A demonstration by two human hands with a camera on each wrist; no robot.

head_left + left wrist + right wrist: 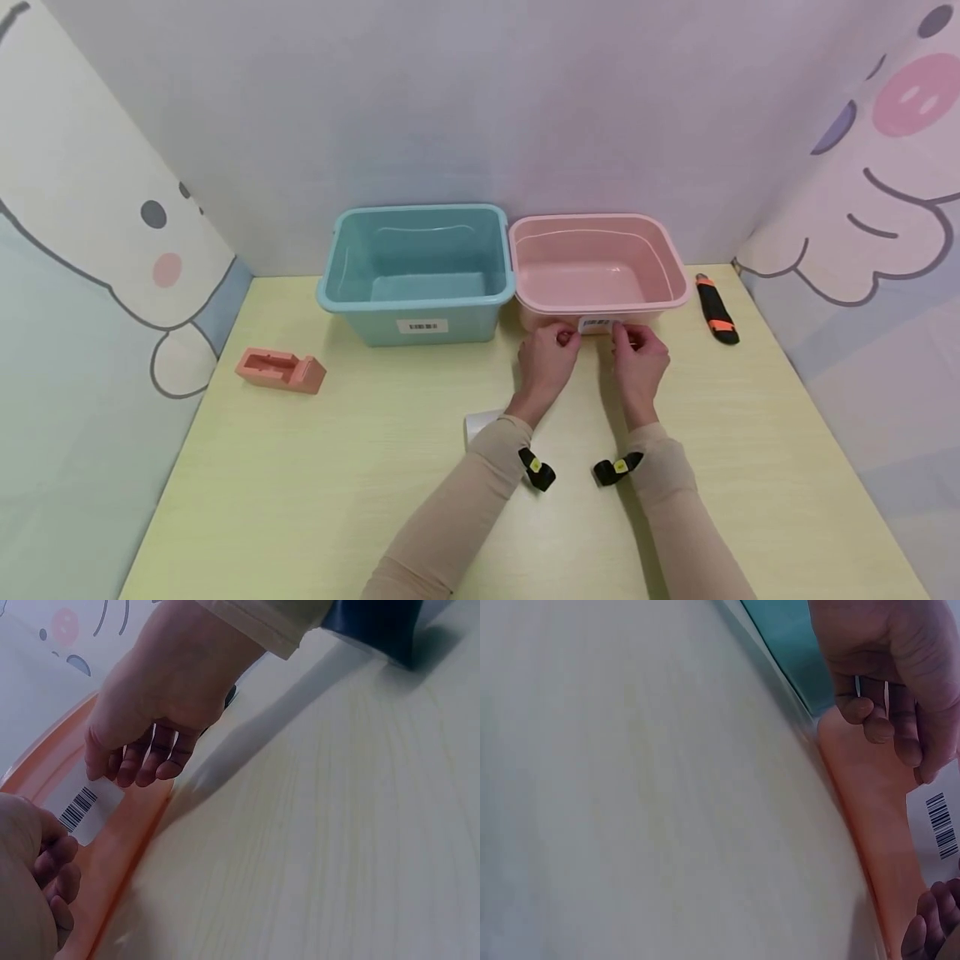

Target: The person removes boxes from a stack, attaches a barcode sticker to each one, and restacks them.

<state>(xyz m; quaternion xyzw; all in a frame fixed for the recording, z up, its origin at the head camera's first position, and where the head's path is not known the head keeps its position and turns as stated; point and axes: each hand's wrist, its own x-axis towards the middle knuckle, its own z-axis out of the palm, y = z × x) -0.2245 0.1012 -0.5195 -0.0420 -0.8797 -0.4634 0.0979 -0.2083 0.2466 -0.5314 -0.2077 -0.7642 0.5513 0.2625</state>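
A white barcode label [597,323] is held in front of the pink bin [600,306], just below its rim. My left hand [548,357] pinches the label's left end between thumb and finger. At the opposite end, my right hand [640,367] pinches it too. In the left wrist view the label [82,810] lies flat and taut close over the bin's front wall. The right wrist view shows the same label [936,823] slightly tilted, its upper corner under my left thumb and fingertip.
Left of the pink bin stands a blue-green bin [352,318] with a barcode label [422,326] on its front. A salmon tape dispenser [281,371] lies at the left. A black and orange utility knife [717,310] is at the right. A white item [480,422] lies partly under my left sleeve.
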